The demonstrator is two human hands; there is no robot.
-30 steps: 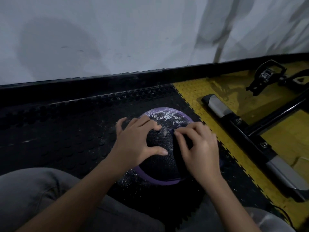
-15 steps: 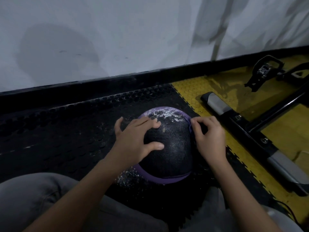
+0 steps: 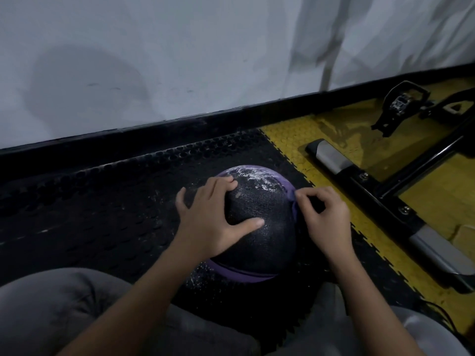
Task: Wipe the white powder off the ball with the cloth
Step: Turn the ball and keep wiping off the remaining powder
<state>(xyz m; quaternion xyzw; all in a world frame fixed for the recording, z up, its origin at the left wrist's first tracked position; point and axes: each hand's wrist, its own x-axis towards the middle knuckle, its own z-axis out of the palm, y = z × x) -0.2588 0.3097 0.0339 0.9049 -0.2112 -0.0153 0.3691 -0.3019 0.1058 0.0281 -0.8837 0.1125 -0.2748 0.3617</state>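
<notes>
A black textured ball point(image 3: 259, 227) with purple bands sits on the black floor mat in front of my knees. White powder point(image 3: 257, 176) covers its far upper side. My left hand point(image 3: 208, 222) rests on the ball's left side, fingers spread and thumb pressed to the surface. Against the ball's right edge, by the purple band, is my right hand point(image 3: 326, 219). Its fingers are curled round a small dark cloth point(image 3: 314, 202), which is hard to make out against the mat.
Spilled powder point(image 3: 203, 278) dots the studded black mat by the ball's near left. To the right lie yellow floor tiles point(image 3: 334, 129) and a black and grey machine frame point(image 3: 385, 201) with a pedal point(image 3: 401, 104). A white wall stands behind.
My right hand has slid from the top of the ball down to its right edge. My left hand has stayed on the ball's left side.
</notes>
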